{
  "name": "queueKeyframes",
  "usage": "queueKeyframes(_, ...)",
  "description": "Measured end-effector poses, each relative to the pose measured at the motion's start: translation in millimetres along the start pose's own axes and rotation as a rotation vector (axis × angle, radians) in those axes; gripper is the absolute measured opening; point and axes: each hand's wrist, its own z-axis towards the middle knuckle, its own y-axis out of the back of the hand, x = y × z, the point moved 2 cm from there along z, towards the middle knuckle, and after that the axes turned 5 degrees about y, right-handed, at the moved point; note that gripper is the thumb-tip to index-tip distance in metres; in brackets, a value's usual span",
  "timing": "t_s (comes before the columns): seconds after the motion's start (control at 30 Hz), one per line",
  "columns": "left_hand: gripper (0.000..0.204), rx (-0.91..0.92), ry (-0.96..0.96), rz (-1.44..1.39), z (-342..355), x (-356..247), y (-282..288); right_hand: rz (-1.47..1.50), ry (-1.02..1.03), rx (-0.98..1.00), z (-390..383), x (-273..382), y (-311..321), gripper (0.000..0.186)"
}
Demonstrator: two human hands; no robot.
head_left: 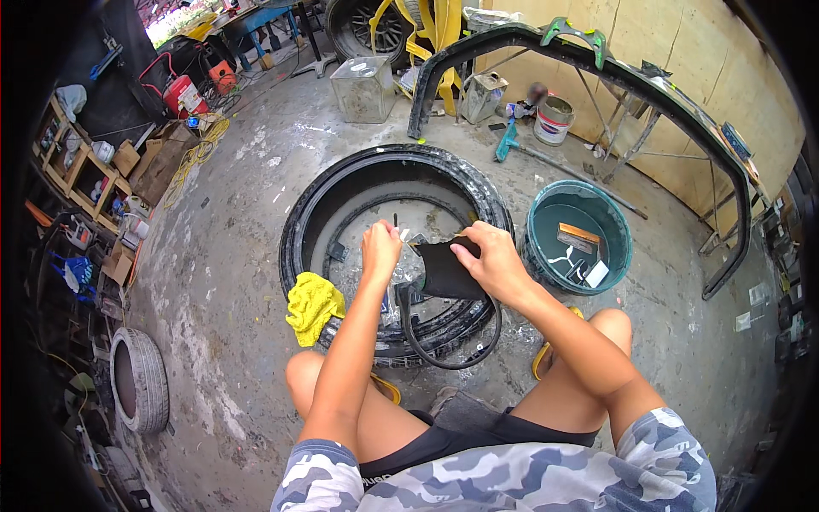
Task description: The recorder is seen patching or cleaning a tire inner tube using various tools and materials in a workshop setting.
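In our right hand (493,260), we grasp a flat, flexible-looking black panel (448,271) by its upper right part, with the thumb over its face; most of the panel lies to the left of that grip. Our left hand (381,247) is just beyond the panel's left edge, with its fingers curled in; a small white piece (405,233) shows at its fingertips, but we cannot tell whether they clench on it.

The panel is above the opening of a large black round tyre (296,218) lying on its side, smudged with white, on the stained grey concrete floor (230,282). Its surface looks matte and dark all over, and its lower edge bows slightly. A narrow black curved strip (456,365) loops below it, across the near side of the tyre; how the two join is hard to make out.

The panel's long axis runs roughly left to right, with one short edge toward our left hand and the other under our right. The strip's loop bulges toward our body.

A bright yellow crumpled cloth (314,305) drapes over the tyre's left side, and a round teal bucket (539,224) of liquid stands just to the right.
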Motion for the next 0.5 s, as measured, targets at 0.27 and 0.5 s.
queueKeyframes(0.27, 0.018, -0.022, 0.010, 0.053, 4.7, 16.7, 2.8, 0.057, -0.138, -0.040, 0.7, -2.5, 8.2, 0.020)
queueKeyframes(0.5, 0.021, -0.050, 0.202, 0.107, 20.2, 69.8, 10.3, 0.156, -0.309, -0.022, 5.9, -27.6, 35.2, 0.022)
